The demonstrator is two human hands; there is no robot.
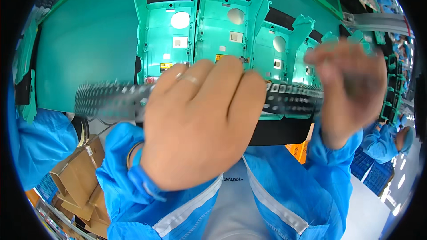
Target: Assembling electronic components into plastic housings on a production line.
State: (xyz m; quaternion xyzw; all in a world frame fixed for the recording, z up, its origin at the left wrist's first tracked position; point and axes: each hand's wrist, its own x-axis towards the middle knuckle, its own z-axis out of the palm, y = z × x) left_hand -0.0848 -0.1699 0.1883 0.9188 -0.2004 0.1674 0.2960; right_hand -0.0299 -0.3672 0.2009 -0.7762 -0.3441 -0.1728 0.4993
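Two small yellow labels (165, 66) sit on the pale-green plastic housings (218, 22), their print too small to read; a line of dark lettering (232, 179) marks the person's white shirt (227, 209). The housings lie side by side on a broad green desk (84, 49). Across their near ends runs a black perforated strip (289, 98), blurred at its left. Of the person's hands, the left hand (198, 124) is curled closed over the strip's middle, back upward; the right hand (351, 84), blurred, is partly curled near its right end, and whether it grips anything cannot be told. Cardboard boxes (75, 173) stand at lower left, below a blue-clad co-worker (42, 146); another person in blue (384, 142) shows at far right
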